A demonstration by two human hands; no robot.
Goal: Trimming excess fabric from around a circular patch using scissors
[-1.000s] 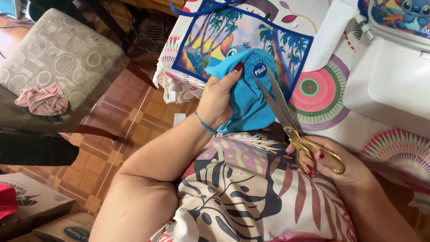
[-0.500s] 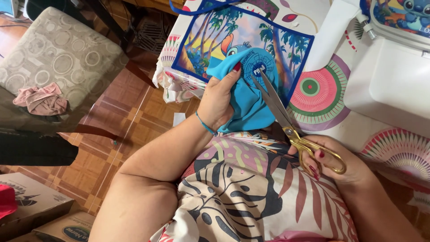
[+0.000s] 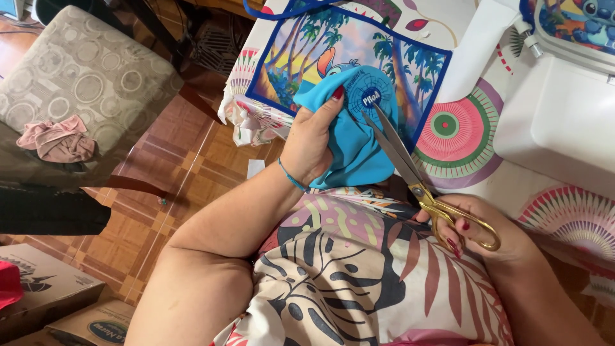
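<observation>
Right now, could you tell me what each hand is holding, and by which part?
The left hand grips the turquoise cloth by its bunched left side. The right hand holds the scissors by the gold handle loops, with fingers through them.

- Left hand (image 3: 312, 142) grips the fabric piece (image 3: 354, 138) from its left side, above the person's lap, just off the table's (image 3: 461, 163) near edge.
- Scissors (image 3: 416, 182): blades lie against the fabric's right side, tips pointing up-left; handles sit in the right hand (image 3: 487, 234), which is right of and nearer than the fabric.
- Printed bag (image 3: 346, 51) lies flat on the table behind the fabric, by the table's left edge.
- Sewing machine (image 3: 557, 122) stands on the table at right.
- Cushioned chair (image 3: 83, 83) stands on the floor well left of the table; a crumpled cloth (image 3: 57, 138) lies on its seat.
- Cardboard boxes (image 3: 51, 301) sit on the floor at lower left.
</observation>
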